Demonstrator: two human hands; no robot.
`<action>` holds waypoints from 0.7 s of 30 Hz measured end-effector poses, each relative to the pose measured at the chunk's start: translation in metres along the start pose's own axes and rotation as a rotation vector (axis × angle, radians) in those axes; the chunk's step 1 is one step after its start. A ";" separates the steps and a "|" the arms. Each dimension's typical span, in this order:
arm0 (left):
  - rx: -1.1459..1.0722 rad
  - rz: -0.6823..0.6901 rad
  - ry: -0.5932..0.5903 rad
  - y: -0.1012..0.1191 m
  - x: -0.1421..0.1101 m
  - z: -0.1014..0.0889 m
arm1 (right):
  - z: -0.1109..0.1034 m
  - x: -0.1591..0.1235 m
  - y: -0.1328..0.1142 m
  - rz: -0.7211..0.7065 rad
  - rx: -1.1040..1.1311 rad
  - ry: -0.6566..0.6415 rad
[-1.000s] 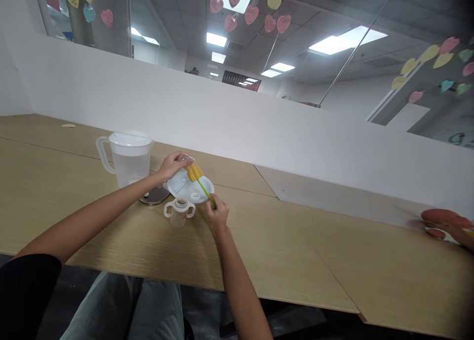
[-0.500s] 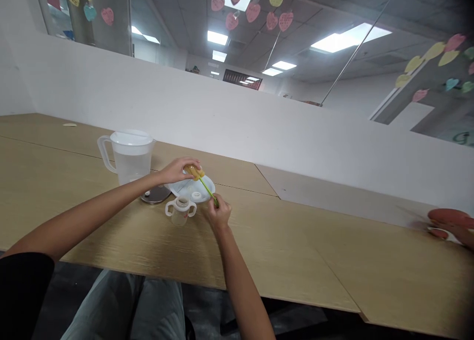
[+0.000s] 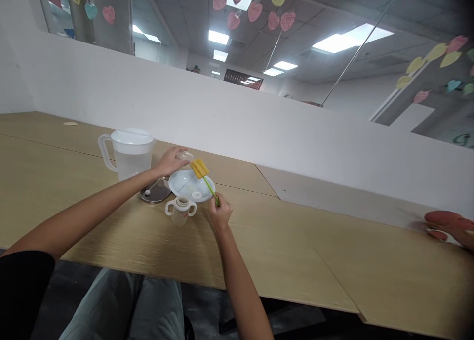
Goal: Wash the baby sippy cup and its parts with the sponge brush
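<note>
My left hand (image 3: 172, 161) is closed around a small clear cup-like piece (image 3: 184, 155), held above the far side of a white bowl (image 3: 176, 184). In my right hand (image 3: 221, 210) is the green handle of a sponge brush (image 3: 200, 168); its yellow sponge head is apart from the clear piece, just to its right. A small white ring-shaped part (image 3: 196, 195) lies in the bowl. Nearer to me stands a two-handled baby bottle (image 3: 180, 211) with its top open. A round metal tray (image 3: 155, 193) left of the bowl holds a thin tube with a small white end.
A lidded translucent pitcher (image 3: 132, 154) of water stands behind the tray, near the white wall (image 3: 207, 117). Someone else's hand (image 3: 454, 231) is by a reddish object (image 3: 446, 217) at the far right. The table's front edge runs above my legs.
The sponge head has come out of the clear piece. My left hand has moved up and slightly left with that piece, while my right hand has hardly moved.
</note>
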State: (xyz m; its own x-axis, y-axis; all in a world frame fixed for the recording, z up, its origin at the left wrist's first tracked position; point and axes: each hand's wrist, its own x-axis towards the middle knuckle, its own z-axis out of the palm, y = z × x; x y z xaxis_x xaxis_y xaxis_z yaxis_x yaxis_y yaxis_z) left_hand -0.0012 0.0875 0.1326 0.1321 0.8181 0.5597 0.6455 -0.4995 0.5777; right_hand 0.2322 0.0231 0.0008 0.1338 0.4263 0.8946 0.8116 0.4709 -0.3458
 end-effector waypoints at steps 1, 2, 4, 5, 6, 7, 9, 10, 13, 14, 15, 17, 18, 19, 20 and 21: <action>0.109 -0.004 0.003 -0.002 0.000 -0.004 | 0.000 0.000 0.000 0.039 -0.011 0.001; 0.229 -0.017 -0.011 -0.005 0.000 -0.008 | -0.001 0.001 0.000 0.074 -0.019 0.005; 0.470 -0.043 -0.117 -0.014 -0.002 -0.015 | -0.001 0.002 0.001 0.126 -0.026 0.023; 0.581 -0.043 -0.194 -0.020 -0.004 -0.018 | 0.000 0.002 0.000 0.137 -0.027 0.031; 0.680 -0.035 -0.275 -0.027 -0.006 -0.020 | 0.000 0.003 0.000 0.141 -0.029 0.036; 0.760 -0.022 -0.348 -0.033 -0.007 -0.021 | 0.000 0.003 0.000 0.138 -0.032 0.037; 0.846 -0.012 -0.470 -0.046 -0.011 -0.019 | 0.001 0.003 -0.001 0.122 -0.042 0.026; 0.854 -0.018 -0.516 -0.052 -0.012 -0.017 | 0.001 0.003 -0.002 0.114 -0.048 0.016; 0.816 -0.047 -0.601 -0.065 -0.014 -0.006 | 0.001 0.003 -0.003 0.100 -0.070 -0.010; 0.800 -0.048 -0.607 -0.068 -0.014 -0.002 | 0.000 0.003 -0.003 0.097 -0.076 -0.015; 0.782 -0.042 -0.607 -0.071 -0.014 0.002 | 0.000 0.003 -0.003 0.094 -0.080 -0.017; 0.745 -0.028 -0.595 -0.075 -0.014 0.010 | 0.000 0.002 -0.002 0.090 -0.081 -0.019; 0.727 -0.023 -0.584 -0.078 -0.014 0.013 | 0.000 0.002 -0.002 0.088 -0.078 -0.021; 0.709 -0.020 -0.573 -0.080 -0.014 0.017 | 0.000 0.002 -0.002 0.086 -0.073 -0.023; 0.693 -0.019 -0.562 -0.082 -0.015 0.020 | 0.000 0.002 -0.002 0.084 -0.068 -0.023; 0.678 -0.019 -0.552 -0.085 -0.016 0.023 | 0.001 0.002 -0.002 0.081 -0.064 -0.022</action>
State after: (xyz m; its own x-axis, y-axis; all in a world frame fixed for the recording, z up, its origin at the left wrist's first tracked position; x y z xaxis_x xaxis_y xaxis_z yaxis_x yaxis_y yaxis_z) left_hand -0.0404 0.1237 0.0612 0.3485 0.9335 0.0844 0.9366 -0.3504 0.0080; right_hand 0.2308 0.0236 0.0027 0.1887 0.4782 0.8577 0.8332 0.3844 -0.3976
